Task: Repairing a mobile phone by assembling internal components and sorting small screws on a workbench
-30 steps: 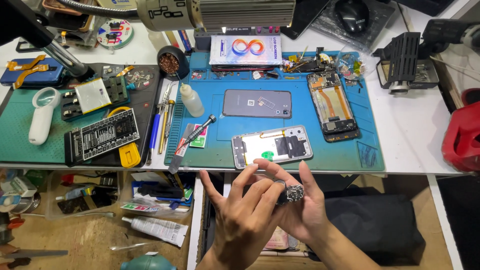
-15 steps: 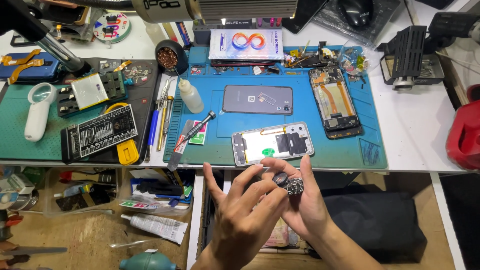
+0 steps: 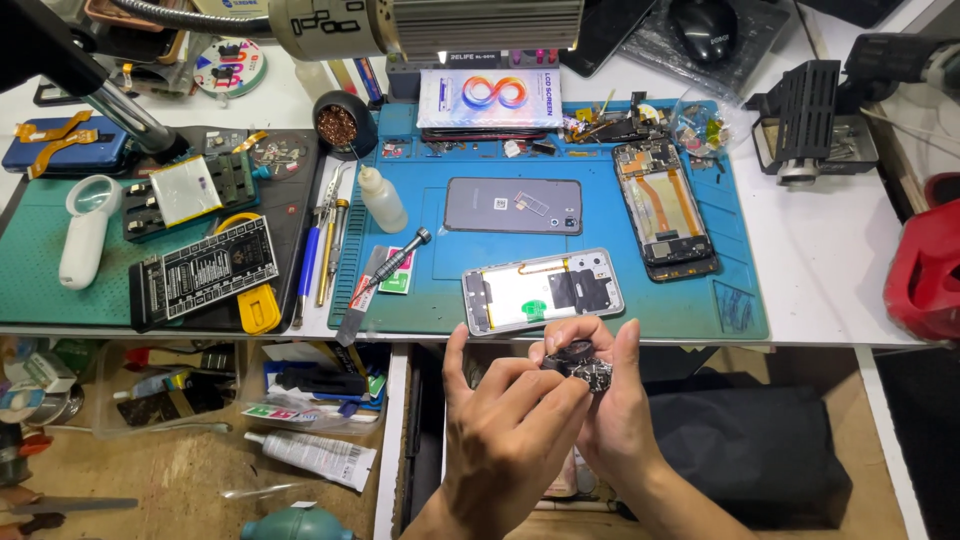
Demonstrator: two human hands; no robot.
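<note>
Both of my hands meet below the front edge of the bench, around a small dark electronic part (image 3: 583,364) with a round black piece and a metal shield. My right hand (image 3: 615,415) pinches it from the right. My left hand (image 3: 505,430) touches it from the left with fingertips, the thumb raised. Just beyond, on the blue work mat (image 3: 740,300), lies an opened phone frame (image 3: 541,290) with a white inside. A grey phone back (image 3: 512,206) and a stripped phone body (image 3: 665,210) with orange flex cables lie farther back.
A screwdriver (image 3: 395,262) and tweezers (image 3: 330,240) lie at the mat's left edge, next to a small squeeze bottle (image 3: 383,198). A black test board (image 3: 205,268), a white magnifier (image 3: 82,230) and a red object (image 3: 925,270) flank the mat. Cluttered shelves sit under the bench.
My hands have stayed below the bench edge with the small part; the fingers shifted slightly around it. The view moved a little closer to the bench.
</note>
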